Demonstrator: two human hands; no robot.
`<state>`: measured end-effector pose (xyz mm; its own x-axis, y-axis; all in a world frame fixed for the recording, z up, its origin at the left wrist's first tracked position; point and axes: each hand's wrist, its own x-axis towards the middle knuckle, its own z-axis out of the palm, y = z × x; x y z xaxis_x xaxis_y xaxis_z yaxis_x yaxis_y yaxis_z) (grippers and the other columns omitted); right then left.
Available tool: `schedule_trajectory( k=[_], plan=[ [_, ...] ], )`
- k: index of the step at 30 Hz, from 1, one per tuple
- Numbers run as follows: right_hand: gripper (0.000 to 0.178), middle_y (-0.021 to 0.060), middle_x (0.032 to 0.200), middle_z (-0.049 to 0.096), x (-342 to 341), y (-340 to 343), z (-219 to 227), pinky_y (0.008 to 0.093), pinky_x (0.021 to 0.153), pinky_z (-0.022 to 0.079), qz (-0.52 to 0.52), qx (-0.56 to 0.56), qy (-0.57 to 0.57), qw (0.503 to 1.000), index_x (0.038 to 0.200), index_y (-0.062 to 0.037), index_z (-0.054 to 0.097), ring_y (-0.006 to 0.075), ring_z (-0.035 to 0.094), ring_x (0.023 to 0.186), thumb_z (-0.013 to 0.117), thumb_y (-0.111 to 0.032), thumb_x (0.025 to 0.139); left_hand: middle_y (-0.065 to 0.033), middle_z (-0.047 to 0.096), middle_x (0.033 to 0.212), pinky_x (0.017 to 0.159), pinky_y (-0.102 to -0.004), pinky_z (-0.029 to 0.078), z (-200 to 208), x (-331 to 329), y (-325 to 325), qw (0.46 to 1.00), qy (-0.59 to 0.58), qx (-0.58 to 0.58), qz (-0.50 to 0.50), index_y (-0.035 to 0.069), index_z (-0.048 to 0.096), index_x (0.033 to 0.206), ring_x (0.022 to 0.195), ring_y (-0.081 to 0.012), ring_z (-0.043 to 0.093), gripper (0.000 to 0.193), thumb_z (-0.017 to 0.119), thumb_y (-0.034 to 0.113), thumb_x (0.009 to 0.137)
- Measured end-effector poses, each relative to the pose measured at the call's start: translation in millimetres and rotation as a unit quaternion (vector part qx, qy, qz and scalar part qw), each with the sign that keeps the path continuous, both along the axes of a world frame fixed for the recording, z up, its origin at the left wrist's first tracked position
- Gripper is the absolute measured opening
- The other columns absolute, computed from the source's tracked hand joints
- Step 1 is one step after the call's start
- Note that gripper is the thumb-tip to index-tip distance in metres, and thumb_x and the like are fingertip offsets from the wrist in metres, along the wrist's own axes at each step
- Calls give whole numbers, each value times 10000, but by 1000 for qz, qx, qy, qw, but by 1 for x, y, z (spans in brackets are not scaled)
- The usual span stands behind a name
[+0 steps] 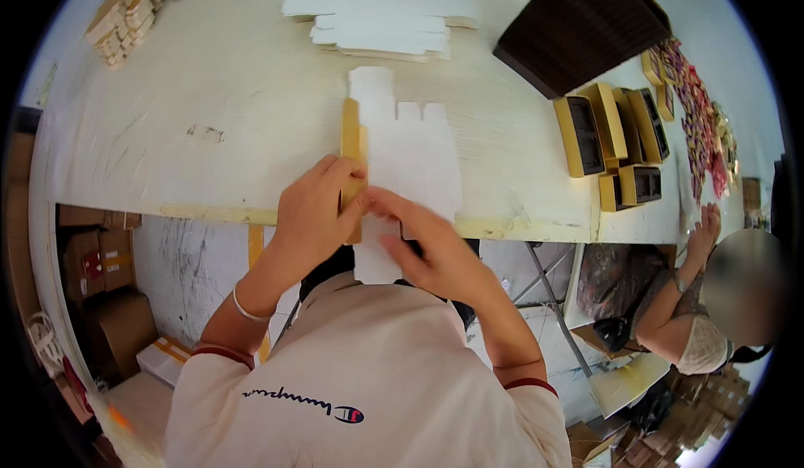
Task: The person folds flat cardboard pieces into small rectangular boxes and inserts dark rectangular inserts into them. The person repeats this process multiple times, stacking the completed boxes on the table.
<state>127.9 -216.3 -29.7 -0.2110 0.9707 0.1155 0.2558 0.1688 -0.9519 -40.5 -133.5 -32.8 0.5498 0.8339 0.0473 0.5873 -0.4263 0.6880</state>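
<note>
A partly folded cardboard blank lies flat at the table's near edge, its white inner side (414,158) up and part of it overhanging the edge. Along its left side a narrow gold flap (350,125) stands raised. My left hand (314,204) is closed round that flap, fingers over the top and thumb toward me. Just to the right, my right hand (440,250) has its fingertips close to the left thumb, by the flap's base. Its thumb is spread away from the fingers. Whether those fingertips press on the card is partly hidden.
A stack of white blanks (381,12) lies farther back. Gold boxes with dark inserts (582,137) stand at right, near a large dark brown box (582,28). Small wrapped pieces (699,108) are heaped beyond. A co-worker's arm (682,275) reaches the table at far right.
</note>
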Motion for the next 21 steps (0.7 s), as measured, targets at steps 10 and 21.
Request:
schedule_trajectory(
  k=[10, 21],
  plan=[
    [440, 103, 1192, 601, 49, -37, -33, 482, 982, 412, -18, 254, -402, 880, 1089, -43, 643, 289, 560, 1088, 753, -200, 693, -69, 593, 899, 638, -383, 458, 5, -4, 34, 984, 46, 6, -170, 56, 578, 912, 736, -292, 574, 92, 547, 6, 841],
    [303, 142, 1198, 481, 4, 7, -46, 464, 876, 383, -168, 263, -328, 892, 983, -118, 567, 286, 498, 1013, 736, -258, 773, -39, 563, 841, 701, -348, 465, 7, 7, 49, 955, 54, 91, -278, 81, 639, 864, 820, -234, 545, 153, 578, -28, 777]
  ],
)
